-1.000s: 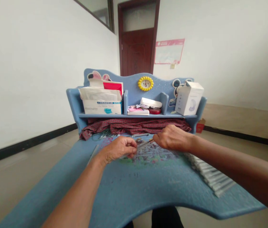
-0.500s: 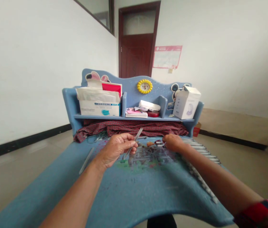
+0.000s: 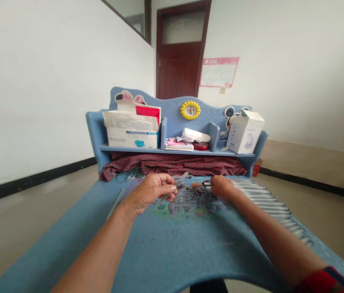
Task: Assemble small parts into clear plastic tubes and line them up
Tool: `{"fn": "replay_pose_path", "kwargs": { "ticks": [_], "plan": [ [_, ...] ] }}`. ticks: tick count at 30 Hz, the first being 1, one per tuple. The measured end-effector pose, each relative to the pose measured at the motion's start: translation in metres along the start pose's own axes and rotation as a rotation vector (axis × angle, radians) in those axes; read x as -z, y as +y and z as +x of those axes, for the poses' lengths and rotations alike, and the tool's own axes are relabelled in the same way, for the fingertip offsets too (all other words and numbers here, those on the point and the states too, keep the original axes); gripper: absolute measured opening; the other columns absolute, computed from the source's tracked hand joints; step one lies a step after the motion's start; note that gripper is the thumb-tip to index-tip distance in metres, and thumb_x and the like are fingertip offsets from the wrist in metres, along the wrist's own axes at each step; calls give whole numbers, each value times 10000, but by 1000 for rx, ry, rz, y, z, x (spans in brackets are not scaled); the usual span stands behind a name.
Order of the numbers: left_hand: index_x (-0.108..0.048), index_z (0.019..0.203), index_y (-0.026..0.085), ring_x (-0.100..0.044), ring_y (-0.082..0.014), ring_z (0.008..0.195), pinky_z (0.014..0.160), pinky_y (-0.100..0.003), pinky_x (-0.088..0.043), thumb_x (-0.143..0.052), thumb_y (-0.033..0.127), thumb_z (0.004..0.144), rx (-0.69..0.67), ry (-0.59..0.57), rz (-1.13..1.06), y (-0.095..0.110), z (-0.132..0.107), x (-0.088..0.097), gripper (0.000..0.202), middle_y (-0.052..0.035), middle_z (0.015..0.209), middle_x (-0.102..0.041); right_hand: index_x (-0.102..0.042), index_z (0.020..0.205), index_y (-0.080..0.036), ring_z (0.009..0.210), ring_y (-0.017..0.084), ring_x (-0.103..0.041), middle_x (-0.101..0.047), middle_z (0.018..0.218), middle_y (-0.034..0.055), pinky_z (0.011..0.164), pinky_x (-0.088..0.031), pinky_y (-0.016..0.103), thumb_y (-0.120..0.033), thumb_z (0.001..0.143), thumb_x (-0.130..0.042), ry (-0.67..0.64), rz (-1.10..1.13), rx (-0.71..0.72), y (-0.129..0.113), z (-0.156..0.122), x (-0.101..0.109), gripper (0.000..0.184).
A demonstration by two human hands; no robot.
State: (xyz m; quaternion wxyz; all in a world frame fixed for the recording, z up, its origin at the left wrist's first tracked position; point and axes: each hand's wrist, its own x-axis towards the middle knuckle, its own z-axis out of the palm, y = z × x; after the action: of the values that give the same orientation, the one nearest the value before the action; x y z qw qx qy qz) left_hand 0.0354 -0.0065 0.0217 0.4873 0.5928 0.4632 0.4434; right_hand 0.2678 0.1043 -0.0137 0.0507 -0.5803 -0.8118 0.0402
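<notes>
My left hand (image 3: 152,191) is above the middle of the blue desk (image 3: 172,252), thumb and fingers pinching a thin, clear, flat strip (image 3: 183,178) that slants up to the right. Towards the back right of the desk is my right hand (image 3: 222,187), its fingers curled together. A small white thing (image 3: 207,184) shows at those fingertips, but I cannot make out what they grip. Beside my right wrist lies a long row of thin pale sticks (image 3: 263,199), side by side. Another clear strip (image 3: 117,202) lies on the desk left of my left hand.
A crumpled checked cloth (image 3: 174,164) lies along the back beneath the shelf (image 3: 226,153). On the shelf stand a mask box (image 3: 132,136), papers with a red tin (image 3: 200,146), and a white box (image 3: 245,132). A small orange thing (image 3: 195,185) lies between my hands.
The view has shifted slightly, and more of the stick row shows past my right arm. The strip in my left hand has tilted lower. My right hand stays near the same spot.
</notes>
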Motion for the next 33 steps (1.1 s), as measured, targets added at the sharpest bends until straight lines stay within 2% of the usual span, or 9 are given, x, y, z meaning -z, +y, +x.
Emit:
{"fn": "replay_pose_path", "kwargs": {
  "ticks": [4,6,8,9,11,18,24,33],
  "plan": [
    [-566,753,130,-584,-112,550,575,-243,-439,-634,248,667,20,-55,83,-2,0,0,160,-23,666,-655,-597,873,-156,615,132,-648,-682,715,33,525,-473,187,-235,779,-484,-6,313,162,-17,-17,-2,166],
    [-573,736,131,-580,-114,550,580,-245,-438,-629,244,658,39,-104,124,-4,0,-2,148,-17,650,-648,-559,810,-156,546,122,-629,-653,630,-1,463,-466,180,-286,745,-546,-8,671,265,-23,-26,-6,145],
    [-575,728,133,-580,-117,552,581,-244,-437,-628,242,648,71,-143,155,-6,0,-4,146,-12,644,-644,-523,723,-155,481,123,-599,-612,543,-20,421,-457,193,-321,676,-630,-17,1071,352,-25,-32,-11,203],
    [-574,725,133,-579,-117,551,578,-242,-436,-629,242,643,87,-159,166,-6,1,-5,147,-10,643,-643,-513,694,-156,449,118,-578,-592,509,-29,407,-451,197,-326,643,-666,-28,1218,379,-25,-35,-13,235],
    [-574,724,133,-575,-114,543,568,-236,-431,-627,241,639,107,-180,182,-8,2,-7,147,-9,645,-643,-516,673,-154,404,98,-539,-565,476,-46,392,-441,197,-322,601,-713,-53,1352,402,-23,-38,-15,268],
    [-585,721,137,-565,-103,537,548,-212,-407,-618,218,634,158,-207,236,-13,5,-13,124,-3,640,-646,-556,653,-144,403,73,-510,-534,500,-52,400,-443,191,-309,587,-747,-78,1450,448,-16,-44,-13,261],
    [-584,701,142,-560,-100,525,534,-205,-396,-614,211,629,167,-220,262,-11,4,-19,104,13,609,-634,-565,661,-143,418,74,-511,-529,504,-49,412,-443,192,-316,596,-741,-105,1403,472,-16,-45,-14,255],
    [-583,702,141,-562,-101,530,540,-213,-403,-597,201,641,138,-224,247,-13,3,-18,86,5,632,-638,-556,651,-144,404,73,-499,-528,500,-49,404,-440,197,-320,590,-746,-108,1383,446,-16,-46,-15,266]
  ]
}}
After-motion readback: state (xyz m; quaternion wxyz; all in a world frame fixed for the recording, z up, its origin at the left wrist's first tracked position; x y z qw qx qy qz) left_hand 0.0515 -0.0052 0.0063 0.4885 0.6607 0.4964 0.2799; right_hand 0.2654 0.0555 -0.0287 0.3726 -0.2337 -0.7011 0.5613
